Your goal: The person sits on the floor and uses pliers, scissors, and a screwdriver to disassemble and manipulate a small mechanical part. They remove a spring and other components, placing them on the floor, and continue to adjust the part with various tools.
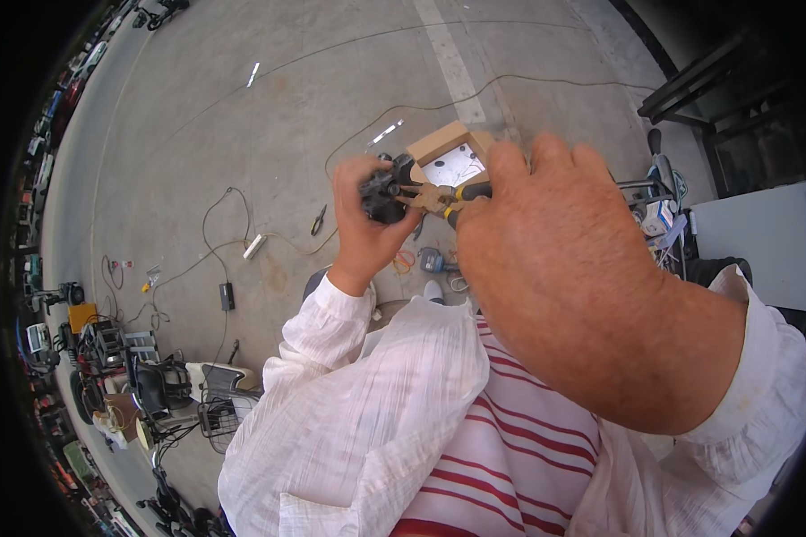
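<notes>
A grey concrete floor (242, 161) with a pale painted stripe (448, 58) is seen. Lying on it are a thin cable (421, 106), a white power strip (253, 246), a pair of pliers (318, 219), a small black box (227, 295) and an open cardboard box (448, 152). At the left edge, parked scooters (166, 394) and assorted parts are crowded together.
</notes>
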A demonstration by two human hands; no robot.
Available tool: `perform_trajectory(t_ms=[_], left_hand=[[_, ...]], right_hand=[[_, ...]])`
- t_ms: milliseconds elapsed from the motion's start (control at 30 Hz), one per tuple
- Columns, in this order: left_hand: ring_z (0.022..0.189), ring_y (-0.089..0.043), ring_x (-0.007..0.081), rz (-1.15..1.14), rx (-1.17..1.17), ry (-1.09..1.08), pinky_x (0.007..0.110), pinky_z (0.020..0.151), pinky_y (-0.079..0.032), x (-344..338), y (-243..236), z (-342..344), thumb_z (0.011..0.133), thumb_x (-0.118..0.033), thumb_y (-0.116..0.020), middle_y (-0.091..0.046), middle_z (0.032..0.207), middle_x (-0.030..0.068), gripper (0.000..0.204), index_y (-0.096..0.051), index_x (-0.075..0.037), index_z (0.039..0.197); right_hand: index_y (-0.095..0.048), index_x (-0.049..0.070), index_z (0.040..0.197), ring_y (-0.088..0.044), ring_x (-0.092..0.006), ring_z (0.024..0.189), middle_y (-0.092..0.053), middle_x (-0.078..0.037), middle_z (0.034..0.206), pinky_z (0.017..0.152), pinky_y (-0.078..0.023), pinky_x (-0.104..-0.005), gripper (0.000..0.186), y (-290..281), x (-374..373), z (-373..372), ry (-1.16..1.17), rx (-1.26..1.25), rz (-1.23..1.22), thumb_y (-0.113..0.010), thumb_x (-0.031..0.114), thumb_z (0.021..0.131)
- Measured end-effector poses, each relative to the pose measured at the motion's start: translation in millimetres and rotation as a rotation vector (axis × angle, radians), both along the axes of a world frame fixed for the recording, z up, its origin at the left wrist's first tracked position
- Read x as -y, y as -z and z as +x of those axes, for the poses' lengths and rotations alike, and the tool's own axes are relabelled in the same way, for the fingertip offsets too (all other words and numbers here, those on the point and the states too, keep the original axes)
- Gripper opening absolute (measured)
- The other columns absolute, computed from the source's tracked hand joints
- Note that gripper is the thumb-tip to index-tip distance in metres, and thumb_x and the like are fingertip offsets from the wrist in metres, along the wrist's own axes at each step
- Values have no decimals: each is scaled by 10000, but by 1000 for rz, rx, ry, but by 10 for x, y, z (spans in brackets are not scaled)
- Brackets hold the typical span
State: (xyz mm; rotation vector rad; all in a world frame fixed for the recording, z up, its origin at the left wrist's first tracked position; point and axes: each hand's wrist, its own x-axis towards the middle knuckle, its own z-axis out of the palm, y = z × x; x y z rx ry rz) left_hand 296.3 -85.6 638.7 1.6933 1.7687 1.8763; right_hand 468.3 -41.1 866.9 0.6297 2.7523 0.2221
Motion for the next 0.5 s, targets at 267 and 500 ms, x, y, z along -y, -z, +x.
perform_trajectory(t_ms=[267,500], left_hand=[[993,-533,333,-6,16,-17,405,884,-428,26,15,-52,590,-16,-812,-540,1080,143,632,-522,-57,1151],[1003,-524,339,29,-20,-89,420,880,-418,35,19,-50,582,4,-804,-545,1084,144,642,-519,-60,1153]], right_hand=[[-714,35,863,-559,-254,947,-599,-130,1032,779,-433,-358,162,52,-15,-14,-53,-53,1,-663,124,739],[-731,100,964,-540,-262,993,-598,-108,1048,819,-396,-405,217,43,39,-112,-14,26,12,-670,200,780]])
